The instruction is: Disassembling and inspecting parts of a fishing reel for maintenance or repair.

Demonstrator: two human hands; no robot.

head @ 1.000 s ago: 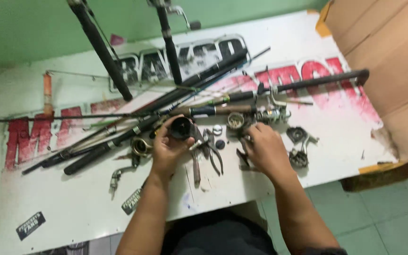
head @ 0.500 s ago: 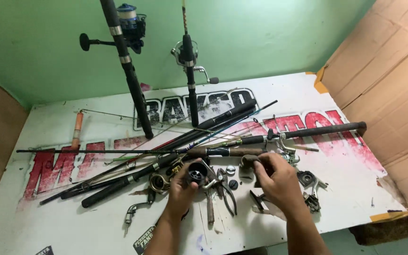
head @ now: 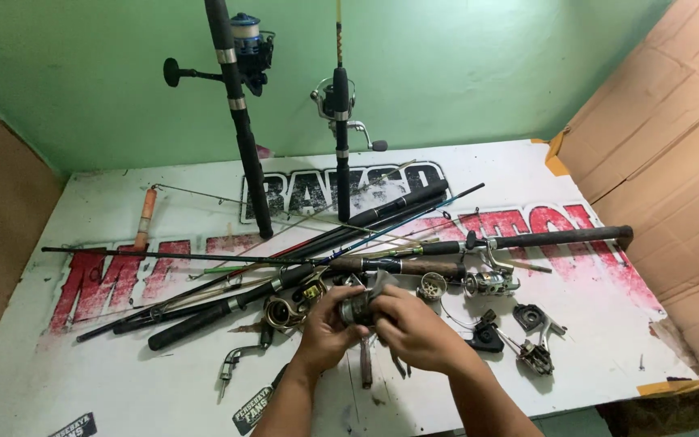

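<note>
Reel body (head: 359,306) at 6 o'clock on desk (head: 123,388), pinched in both grips: left hand (head: 327,325), right hand (head: 414,330). Still apart. Loose spool (head: 432,285) at 1 o'clock, crank handle (head: 236,358) at 8 o'clock, unfitted. Rods (head: 301,271) beyond at 12.

Shiny metal reel part (head: 359,306), matt cardboard (head: 673,178)

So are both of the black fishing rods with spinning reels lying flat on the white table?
No, the two black fishing rods with reels stand upright, leaning against the green wall, their butts on the white table.
</note>
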